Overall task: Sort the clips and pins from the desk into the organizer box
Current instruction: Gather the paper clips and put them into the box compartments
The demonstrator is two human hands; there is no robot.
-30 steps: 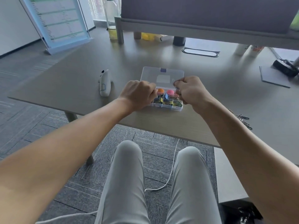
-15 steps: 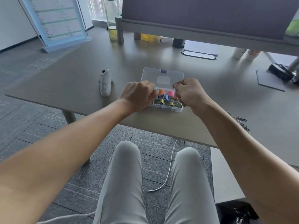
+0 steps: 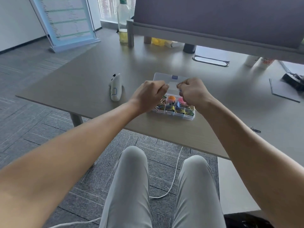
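Hovering over the box (image 3: pixel 189 116), we keep both hands curled into loose fists above its open compartments. Our right hand (image 3: pixel 193 92) pinches a few thin wire clips (image 3: pixel 178 85) at its fingertips, so the clips sit at the top inner edge of that hand, above the box's clear lid (image 3: pixel 162 77). Our left hand (image 3: pixel 150 94) is curled close beside them (we cannot tell whether it has anything in it). The box rests on the desk (image 3: pixel 82 83) near the front edge, its cells filled with coloured clips and pins. One more clip (image 3: pixel 255 130) lies on the desk well to the right. A white device (image 3: pixel 116 88) lies left of the box.
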